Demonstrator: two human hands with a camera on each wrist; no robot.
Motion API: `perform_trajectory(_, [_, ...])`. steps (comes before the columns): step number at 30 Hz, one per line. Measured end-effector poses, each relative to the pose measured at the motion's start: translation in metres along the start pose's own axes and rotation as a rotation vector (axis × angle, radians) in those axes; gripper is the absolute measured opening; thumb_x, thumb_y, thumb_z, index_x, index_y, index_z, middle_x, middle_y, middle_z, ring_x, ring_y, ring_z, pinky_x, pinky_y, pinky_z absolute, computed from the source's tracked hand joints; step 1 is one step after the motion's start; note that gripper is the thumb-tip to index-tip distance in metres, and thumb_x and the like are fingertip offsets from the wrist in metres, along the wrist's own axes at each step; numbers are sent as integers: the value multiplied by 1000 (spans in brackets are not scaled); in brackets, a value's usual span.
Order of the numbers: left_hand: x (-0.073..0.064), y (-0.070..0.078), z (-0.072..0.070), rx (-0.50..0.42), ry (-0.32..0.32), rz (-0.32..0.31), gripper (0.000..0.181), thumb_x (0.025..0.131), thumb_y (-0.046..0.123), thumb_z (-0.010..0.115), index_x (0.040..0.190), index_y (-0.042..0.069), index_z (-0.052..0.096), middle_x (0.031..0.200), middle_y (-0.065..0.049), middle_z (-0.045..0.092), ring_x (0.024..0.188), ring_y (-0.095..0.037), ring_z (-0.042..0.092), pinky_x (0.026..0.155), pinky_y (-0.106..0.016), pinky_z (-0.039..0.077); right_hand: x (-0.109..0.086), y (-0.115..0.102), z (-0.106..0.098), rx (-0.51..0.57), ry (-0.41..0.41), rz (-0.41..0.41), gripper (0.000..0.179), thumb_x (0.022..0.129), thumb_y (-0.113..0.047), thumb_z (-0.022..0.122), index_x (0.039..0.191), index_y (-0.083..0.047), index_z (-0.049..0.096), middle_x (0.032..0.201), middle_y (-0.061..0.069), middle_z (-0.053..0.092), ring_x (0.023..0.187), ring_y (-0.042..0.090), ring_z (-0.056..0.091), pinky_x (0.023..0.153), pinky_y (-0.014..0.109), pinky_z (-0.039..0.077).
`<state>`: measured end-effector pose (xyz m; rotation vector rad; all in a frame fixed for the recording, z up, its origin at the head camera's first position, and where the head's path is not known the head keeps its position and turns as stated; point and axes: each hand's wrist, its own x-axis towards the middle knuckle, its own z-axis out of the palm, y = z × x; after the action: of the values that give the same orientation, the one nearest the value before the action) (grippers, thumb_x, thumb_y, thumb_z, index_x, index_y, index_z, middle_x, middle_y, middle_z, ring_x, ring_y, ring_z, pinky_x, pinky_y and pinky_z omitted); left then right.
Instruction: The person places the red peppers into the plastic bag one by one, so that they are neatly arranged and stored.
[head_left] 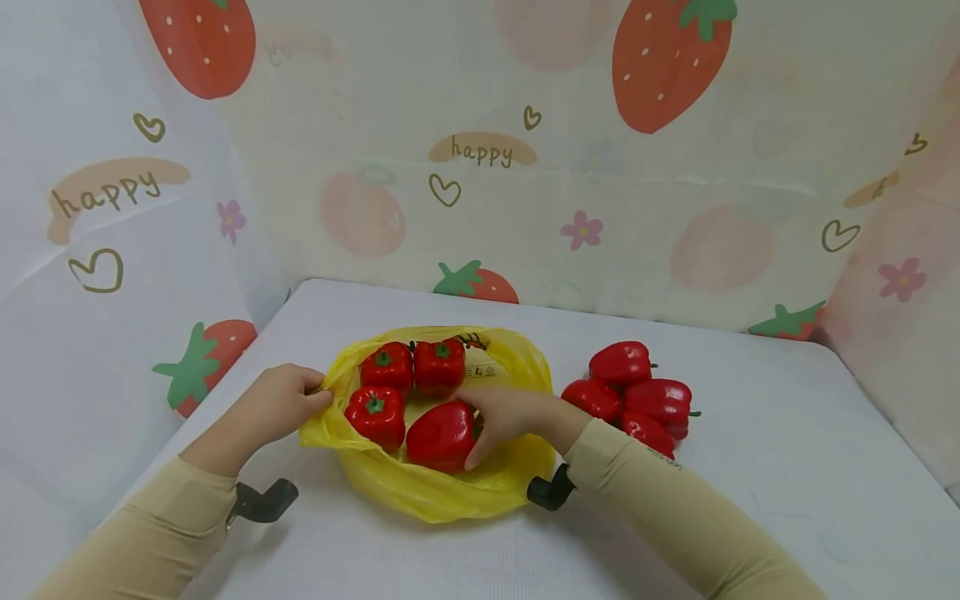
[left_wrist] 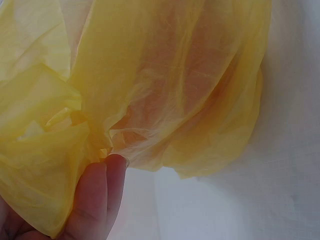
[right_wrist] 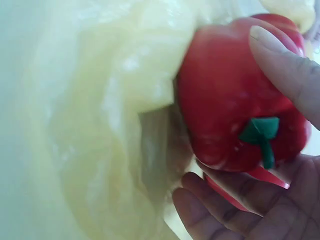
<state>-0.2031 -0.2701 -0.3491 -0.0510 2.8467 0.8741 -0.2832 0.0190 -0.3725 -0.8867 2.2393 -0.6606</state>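
Note:
A yellow plastic bag (head_left: 405, 495) lies with its mouth spread wide on the table. My left hand (head_left: 283, 404) pinches the bag's left rim between thumb and fingers; the left wrist view shows the crumpled plastic (left_wrist: 165, 100) at those fingertips. Inside the bag, my right hand (head_left: 513, 417) grips a red bell pepper (head_left: 439, 437) that lies on its side, stem toward the palm. In the right wrist view, thumb and fingers sit around this pepper (right_wrist: 230, 95). Beside it in the bag stand three more red bell peppers (head_left: 377, 418), green stems up.
To the right of the bag, several red bell peppers (head_left: 660, 404) lie in a cluster on the white table (head_left: 795, 467), partly behind the right forearm. A printed cloth (head_left: 480, 217) with strawberries and hearts hangs behind the table and at its sides.

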Motion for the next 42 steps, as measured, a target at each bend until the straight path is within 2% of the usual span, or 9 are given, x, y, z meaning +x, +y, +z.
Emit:
perform_trajectory(5, [-1,1,0,3,1,1,22,89,21,54,97,3,64,73,-4,58,66,-18,50,61,-27,46,2,-1,1,6,34,23,64,66,-24,82,118,-23,45,112,-8,51,107,14,45,82,30,47])
perform_trajectory(13, [-1,1,1,-8,-1,-3,23,89,21,54,99,2,64,74,-4,58,67,-18,51,61,-27,46,2,-4,-4,-9,63,11,62,68,-25,80,118,-21,43,113,-6,51,107,14,46,81,30,48])
perform_trajectory(20, [1,1,2,-14,-7,-11,24,89,21,54,100,2,64,75,-4,59,67,-18,51,61,-27,47,1,-10,-8,-118,172,-23,63,69,-28,79,121,-19,44,116,-5,50,107,13,44,82,28,47])
perform_trajectory(27, [1,1,2,-10,-12,-14,24,90,21,54,101,2,64,75,-4,59,67,-18,51,61,-27,46,4,-22,-4,-176,256,28,67,68,-36,79,123,-21,46,121,-2,47,110,14,42,83,30,47])
perform_trajectory(33, [2,2,2,-17,-9,-14,25,90,20,53,102,1,64,75,-4,59,67,-18,51,61,-27,47,11,-29,2,-243,331,25,65,68,-40,78,122,-20,47,118,-2,48,108,14,44,84,30,47])
perform_trajectory(36, [2,2,2,-18,-9,-15,25,90,20,53,103,1,64,76,-4,60,67,-18,51,61,-27,47,12,-33,5,-290,354,36,68,68,-42,77,125,-20,46,119,0,47,107,15,45,85,32,47])
perform_trajectory(42, [3,1,2,-9,-8,-11,24,90,20,53,102,2,64,75,-4,60,67,-18,51,61,-27,46,13,-39,10,-302,383,66,71,68,-44,77,127,-20,45,120,0,45,106,16,47,83,34,48])
